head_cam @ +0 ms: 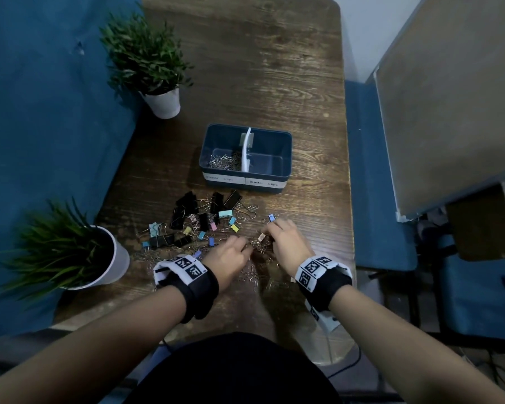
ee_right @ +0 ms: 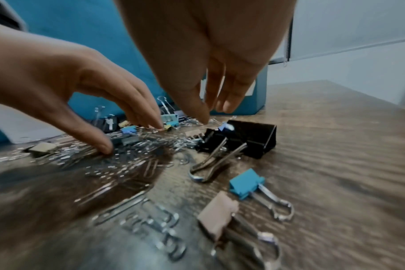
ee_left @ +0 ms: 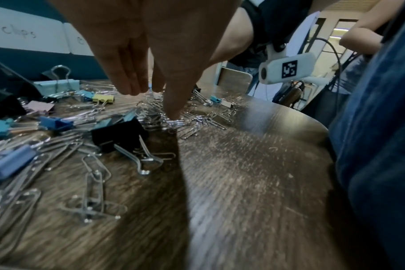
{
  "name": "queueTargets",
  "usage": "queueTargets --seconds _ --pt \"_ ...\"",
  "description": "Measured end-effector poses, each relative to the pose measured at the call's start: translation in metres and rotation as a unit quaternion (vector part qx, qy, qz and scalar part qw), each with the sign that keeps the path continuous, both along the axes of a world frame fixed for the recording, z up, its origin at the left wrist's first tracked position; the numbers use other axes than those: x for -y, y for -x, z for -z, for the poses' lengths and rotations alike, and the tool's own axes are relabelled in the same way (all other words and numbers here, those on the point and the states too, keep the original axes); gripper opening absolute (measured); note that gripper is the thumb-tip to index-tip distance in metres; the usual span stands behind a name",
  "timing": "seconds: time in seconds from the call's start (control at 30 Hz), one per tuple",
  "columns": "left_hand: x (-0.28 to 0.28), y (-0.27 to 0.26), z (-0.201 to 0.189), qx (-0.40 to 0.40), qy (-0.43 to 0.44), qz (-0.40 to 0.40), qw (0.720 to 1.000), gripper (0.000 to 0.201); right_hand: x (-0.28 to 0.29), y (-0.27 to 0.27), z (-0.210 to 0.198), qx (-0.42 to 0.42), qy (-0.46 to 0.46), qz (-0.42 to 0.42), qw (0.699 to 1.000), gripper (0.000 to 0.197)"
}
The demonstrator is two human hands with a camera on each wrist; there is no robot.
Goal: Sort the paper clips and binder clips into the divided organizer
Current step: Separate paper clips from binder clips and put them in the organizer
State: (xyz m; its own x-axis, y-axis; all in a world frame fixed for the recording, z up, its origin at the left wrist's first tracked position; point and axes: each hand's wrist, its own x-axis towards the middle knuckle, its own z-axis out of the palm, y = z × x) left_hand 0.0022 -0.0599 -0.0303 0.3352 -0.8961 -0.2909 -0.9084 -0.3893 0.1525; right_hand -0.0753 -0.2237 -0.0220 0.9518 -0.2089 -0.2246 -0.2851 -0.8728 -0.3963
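A dark blue divided organizer [head_cam: 288,158] stands mid-table; its left compartment holds silver paper clips [head_cam: 223,162] and I see nothing in the right one. In front of it lies a mixed heap: black and coloured binder clips [head_cam: 187,203] and loose paper clips [head_cam: 254,273]. My left hand [ee_right: 130,137] spreads over the paper clips [ee_right: 127,159], its thumb and fingertips touching them. My right hand [ee_right: 214,114] points down just behind a black binder clip [ee_right: 250,137], thumb tip on the clips and fingers a little apart. Neither hand visibly holds anything.
Two potted plants in white pots stand along the left edge, one at the back [head_cam: 161,103] and one close by [head_cam: 115,258]. The table's right edge [head_cam: 349,199] borders a blue chair [head_cam: 376,205]. Blue and beige binder clips [ee_right: 245,182] lie nearest me.
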Motion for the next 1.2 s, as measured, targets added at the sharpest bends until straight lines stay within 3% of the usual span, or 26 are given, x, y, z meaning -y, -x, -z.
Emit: queueTargets --seconds 0.23,0.37,0.47,0.53,0.6,0.67,0.9,0.97,1.1,1.2 --pt "-0.012 -0.005 0.012 -0.050 -0.017 -0.081 0.995 0.061 -0.036 0.027 0.021 -0.097 -0.068 -0.018 0.993 0.064" --pt "-0.019 -0.020 0.010 -0.109 0.004 -0.126 0.986 0.053 -0.050 0.010 0.022 -0.047 -0.125 0.037 0.990 0.047" --pt "-0.022 -0.028 0.002 -0.142 0.077 -0.170 0.972 0.048 -0.049 -0.006 0.017 0.002 -0.151 0.070 0.986 0.042" --pt "-0.028 -0.031 0.001 -0.141 0.123 -0.196 0.963 0.045 -0.043 -0.009 0.014 -0.001 -0.125 0.039 0.991 0.063" --pt "-0.039 -0.034 -0.001 -0.134 0.142 -0.212 0.958 0.043 -0.038 -0.009 0.013 -0.063 -0.092 -0.016 0.994 0.095" --pt "-0.053 -0.035 -0.003 -0.128 0.137 -0.235 0.954 0.046 -0.038 -0.007 0.014 -0.103 -0.049 -0.058 0.992 0.106" --pt "-0.084 -0.034 0.003 -0.110 0.110 -0.370 0.916 0.052 -0.049 -0.006 0.025 -0.025 -0.065 -0.042 0.997 0.063" --pt "-0.083 -0.026 0.004 -0.115 0.091 -0.372 0.916 0.053 -0.053 -0.005 0.026 -0.016 -0.064 -0.036 0.997 0.066" --pt "-0.082 -0.011 0.004 -0.105 0.074 -0.319 0.939 0.069 -0.056 -0.005 0.024 -0.052 -0.034 -0.078 0.995 0.092" --pt "-0.083 -0.008 0.000 -0.086 0.044 -0.307 0.947 0.083 -0.057 -0.007 0.023 -0.038 -0.014 -0.099 0.994 0.085"
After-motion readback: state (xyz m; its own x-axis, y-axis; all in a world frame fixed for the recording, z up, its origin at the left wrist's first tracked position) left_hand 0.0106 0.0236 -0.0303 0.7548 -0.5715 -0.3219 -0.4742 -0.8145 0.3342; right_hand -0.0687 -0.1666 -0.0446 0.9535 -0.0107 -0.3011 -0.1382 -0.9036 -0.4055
